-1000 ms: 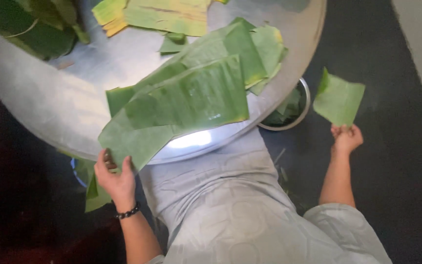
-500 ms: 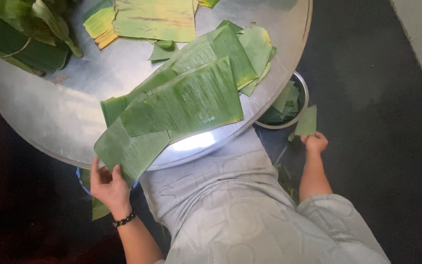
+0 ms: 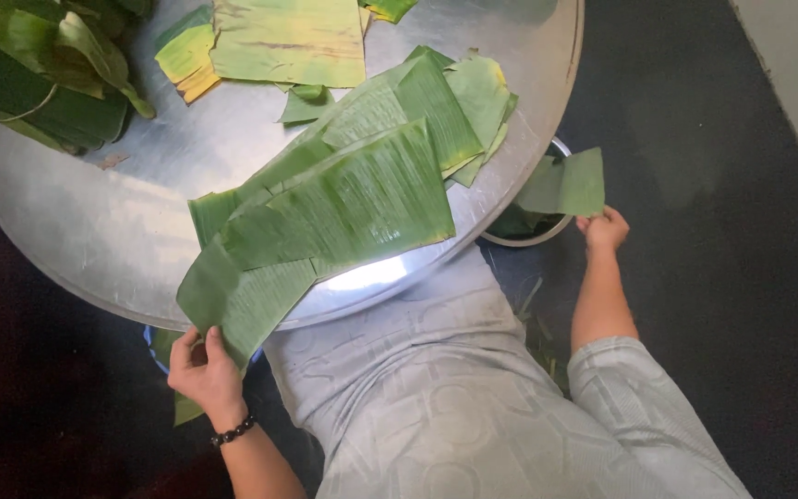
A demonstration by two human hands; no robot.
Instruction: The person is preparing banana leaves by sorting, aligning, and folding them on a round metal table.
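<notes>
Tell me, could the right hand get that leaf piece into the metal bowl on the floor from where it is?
Probably yes: the right hand holds the leaf piece right beside the metal bowl, with nothing between them, though the round table overhangs part of the bowl.

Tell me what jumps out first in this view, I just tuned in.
A stack of long green banana leaves sprawls across the round metal table, its near end hanging over the edge where the left hand grips it. Off to the right, the right hand holds a small cut leaf piece above a metal bowl on the dark floor.
</notes>
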